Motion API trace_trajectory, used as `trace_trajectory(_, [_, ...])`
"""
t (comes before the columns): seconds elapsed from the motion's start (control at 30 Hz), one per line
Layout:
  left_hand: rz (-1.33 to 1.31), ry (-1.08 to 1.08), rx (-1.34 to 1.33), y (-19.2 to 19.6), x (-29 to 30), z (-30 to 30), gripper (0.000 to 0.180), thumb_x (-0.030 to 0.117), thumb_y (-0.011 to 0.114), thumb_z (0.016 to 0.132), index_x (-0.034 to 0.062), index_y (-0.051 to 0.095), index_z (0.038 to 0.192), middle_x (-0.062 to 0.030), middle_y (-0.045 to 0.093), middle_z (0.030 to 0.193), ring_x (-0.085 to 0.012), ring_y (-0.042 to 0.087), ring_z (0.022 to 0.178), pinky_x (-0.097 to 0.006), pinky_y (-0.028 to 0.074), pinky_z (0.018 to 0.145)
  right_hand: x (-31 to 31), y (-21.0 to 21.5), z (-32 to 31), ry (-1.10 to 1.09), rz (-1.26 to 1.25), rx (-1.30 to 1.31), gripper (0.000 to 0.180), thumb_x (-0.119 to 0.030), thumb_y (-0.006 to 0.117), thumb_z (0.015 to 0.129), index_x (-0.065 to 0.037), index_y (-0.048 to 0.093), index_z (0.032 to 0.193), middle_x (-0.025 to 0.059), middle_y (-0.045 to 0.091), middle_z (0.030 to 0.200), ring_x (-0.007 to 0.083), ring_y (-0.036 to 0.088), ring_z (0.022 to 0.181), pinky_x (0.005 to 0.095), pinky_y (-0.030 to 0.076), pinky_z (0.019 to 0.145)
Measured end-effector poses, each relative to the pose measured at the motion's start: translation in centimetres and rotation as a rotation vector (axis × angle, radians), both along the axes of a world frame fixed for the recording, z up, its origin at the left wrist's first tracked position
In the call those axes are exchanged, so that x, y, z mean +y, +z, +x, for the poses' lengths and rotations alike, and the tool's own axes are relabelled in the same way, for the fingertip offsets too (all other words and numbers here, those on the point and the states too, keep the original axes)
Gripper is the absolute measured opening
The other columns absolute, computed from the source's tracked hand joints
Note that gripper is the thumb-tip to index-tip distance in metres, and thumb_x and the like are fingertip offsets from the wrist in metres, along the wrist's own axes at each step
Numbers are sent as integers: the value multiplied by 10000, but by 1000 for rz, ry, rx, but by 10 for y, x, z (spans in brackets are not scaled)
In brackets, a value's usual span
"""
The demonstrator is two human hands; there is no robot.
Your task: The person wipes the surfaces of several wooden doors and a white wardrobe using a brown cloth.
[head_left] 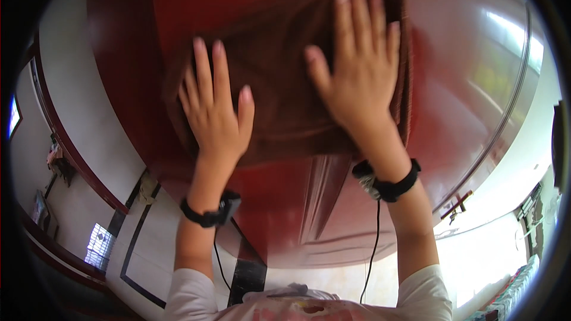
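Note:
A brown cloth [279,83] is spread against a glossy dark red door [267,202]. Pressed flat on the cloth's left part is my left hand [217,113], its fingers stretched out and the thumb apart. Higher up, on the right part, my right hand [360,74] also lies flat with spread fingers, slightly blurred. Both palms are hidden against the cloth. Each wrist wears a black strap with a small device, and a thin cable hangs from each.
Along the door's right side runs a metal-coloured edge strip [516,107], and a handle with keys [457,205] juts out below it. At left stand a white wall [77,83] and a pale tiled floor [148,249]. Bright daylight comes in at the lower right.

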State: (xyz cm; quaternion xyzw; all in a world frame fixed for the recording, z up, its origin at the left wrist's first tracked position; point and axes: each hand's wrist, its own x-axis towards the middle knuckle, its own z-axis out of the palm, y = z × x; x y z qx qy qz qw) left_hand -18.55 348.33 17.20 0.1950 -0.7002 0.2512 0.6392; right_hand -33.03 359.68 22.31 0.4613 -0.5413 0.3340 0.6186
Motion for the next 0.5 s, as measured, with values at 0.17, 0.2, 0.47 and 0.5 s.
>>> trace_trajectory(0.17, [160,-8,-231,-129,-5,18,543,291,350,802,-78,309,1198,-279,297,1245,-524,209,1157,-604,160,933,-27,-80,54,144,487,94,659,-311,539,702,-104,327,1291,78,288,1351,223,366,1165,402,307,935])
trace_trajectory(0.2, [199,-11,-231,-166,-6,20,564,296,355,803,-88,290,1211,-289,288,1244,-511,225,1154,-589,184,930,-26,-101,60,120,555,222,671,-295,545,684,-103,330,1290,72,302,1343,210,404,1109,382,336,905])
trace_trajectory(0.47, [213,-115,-265,-104,5,-1,554,314,424,772,1,357,1224,-298,270,1280,-482,299,1110,-530,247,884,-12,-65,29,178,567,155,573,-282,527,714,-67,410,1232,82,334,1321,227,403,1095,370,321,929])
trace_trajectory(0.5, [182,-105,-239,-71,14,-11,511,314,392,796,-3,378,1196,-283,258,1298,-465,281,1142,-522,229,901,-6,-45,21,172,456,90,591,-273,542,699,-71,402,1236,75,346,1314,235,412,1075,372,316,928])
